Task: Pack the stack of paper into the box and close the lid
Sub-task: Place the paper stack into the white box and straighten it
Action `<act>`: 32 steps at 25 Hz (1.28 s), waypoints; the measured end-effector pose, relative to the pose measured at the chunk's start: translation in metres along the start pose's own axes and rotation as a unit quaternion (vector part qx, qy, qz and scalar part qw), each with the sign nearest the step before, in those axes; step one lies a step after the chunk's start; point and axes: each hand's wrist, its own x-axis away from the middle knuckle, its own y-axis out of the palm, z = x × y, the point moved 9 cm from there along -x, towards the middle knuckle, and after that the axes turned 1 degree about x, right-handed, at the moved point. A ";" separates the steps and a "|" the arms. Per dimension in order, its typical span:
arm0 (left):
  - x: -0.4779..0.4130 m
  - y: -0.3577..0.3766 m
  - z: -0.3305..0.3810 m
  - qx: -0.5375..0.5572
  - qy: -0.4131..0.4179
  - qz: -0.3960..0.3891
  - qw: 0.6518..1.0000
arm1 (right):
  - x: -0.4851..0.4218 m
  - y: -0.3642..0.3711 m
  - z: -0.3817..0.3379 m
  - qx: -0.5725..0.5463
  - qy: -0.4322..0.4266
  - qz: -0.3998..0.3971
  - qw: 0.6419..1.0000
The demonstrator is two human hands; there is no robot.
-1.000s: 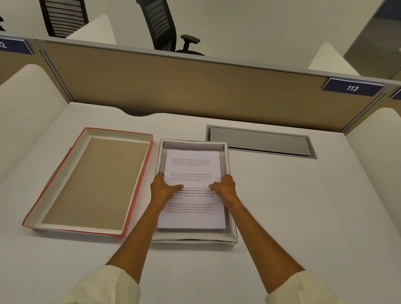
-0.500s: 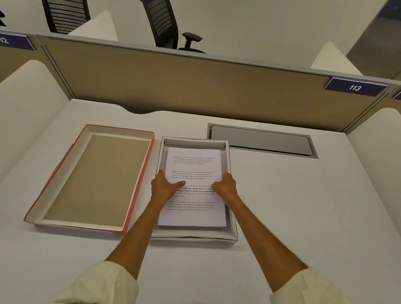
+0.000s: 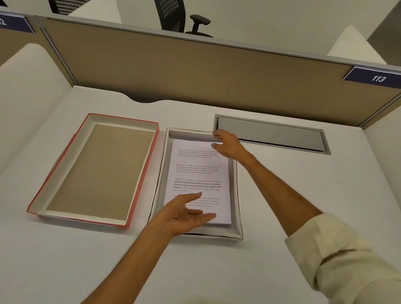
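Note:
The printed paper stack (image 3: 198, 172) lies flat inside the shallow white box (image 3: 236, 235) in the middle of the desk. Left of it, the red-edged lid (image 3: 94, 169) rests upside down, its brown inside facing up. My left hand (image 3: 183, 215) hovers over the stack's near left corner, fingers spread and pointing right. My right hand (image 3: 229, 146) is at the stack's far right corner, fingers curled against the paper's top edge and the box's far wall. Neither hand holds anything.
A grey metal cable hatch (image 3: 271, 135) is set into the desk right of the box. A tan partition (image 3: 192, 68) closes off the back, white side panels stand left and right, and black office chairs (image 3: 174, 14) show beyond.
Both hands left the middle of the page. The left slid toward the near left corner and the right reached to the far right corner. The camera tilted closer.

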 end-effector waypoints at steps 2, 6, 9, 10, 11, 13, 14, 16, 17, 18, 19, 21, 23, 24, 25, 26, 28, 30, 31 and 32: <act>-0.002 0.003 -0.016 0.046 -0.018 -0.030 0.998 | -0.018 0.006 0.000 0.041 -0.007 -0.035 0.999; -0.015 -0.004 -0.021 0.033 -0.016 -0.003 0.999 | -0.039 0.018 0.005 0.089 0.002 -0.086 0.992; -0.022 -0.013 -0.020 0.009 -0.022 0.034 0.999 | -0.047 0.028 0.003 0.115 -0.015 -0.108 0.987; -0.025 -0.017 -0.019 0.007 -0.024 0.047 0.999 | -0.050 0.032 0.000 0.119 -0.024 -0.117 0.986; -0.027 -0.021 -0.018 0.011 -0.026 0.057 0.998 | -0.052 0.037 -0.003 0.123 -0.035 -0.127 0.984; -0.030 -0.026 -0.016 0.021 -0.024 0.068 0.997 | -0.057 0.044 -0.008 0.122 -0.052 -0.148 0.980; -0.032 -0.028 -0.016 0.025 -0.024 0.071 0.997 | -0.059 0.046 -0.008 0.113 -0.057 -0.155 0.980; -0.035 -0.031 -0.015 0.030 -0.022 0.071 0.997 | -0.063 0.046 -0.008 0.076 -0.050 -0.150 0.984; -0.036 -0.032 -0.014 0.031 -0.021 0.072 0.997 | -0.064 0.045 -0.006 0.055 -0.043 -0.144 0.987; -0.037 -0.033 -0.013 0.032 -0.021 0.071 0.997 | -0.065 0.044 -0.004 0.037 -0.038 -0.141 0.989; -0.038 -0.033 -0.012 0.033 -0.022 0.069 0.997 | -0.065 0.045 -0.003 0.025 -0.036 -0.140 0.989; -0.039 -0.034 -0.011 0.033 -0.023 0.065 0.997 | -0.066 0.048 -0.001 0.009 -0.033 -0.138 0.990; -0.039 -0.035 -0.010 0.033 -0.023 0.062 0.997 | -0.067 0.049 -0.001 -0.006 -0.026 -0.133 0.991; -0.040 -0.035 -0.010 0.033 -0.022 0.060 0.997 | -0.068 0.049 -0.001 -0.012 -0.023 -0.132 0.991; -0.040 -0.035 -0.010 0.032 -0.021 0.060 0.997 | -0.068 0.049 -0.001 -0.017 -0.020 -0.131 0.991; -0.040 -0.035 -0.010 0.032 -0.021 0.060 0.997 | -0.069 0.049 -0.001 -0.021 -0.017 -0.131 0.991; -0.040 -0.034 -0.009 0.033 -0.022 0.060 0.997 | -0.069 0.049 -0.001 -0.024 -0.014 -0.128 0.991; -0.040 -0.034 -0.009 0.033 -0.024 0.060 0.997 | -0.068 0.050 -0.001 -0.025 -0.013 -0.127 0.992; -0.040 -0.034 -0.009 0.033 -0.025 0.060 0.997 | -0.068 0.050 -0.001 -0.025 -0.011 -0.126 0.992; -0.040 -0.034 -0.009 0.034 -0.026 0.061 0.997 | -0.068 0.049 -0.002 -0.024 -0.011 -0.125 0.992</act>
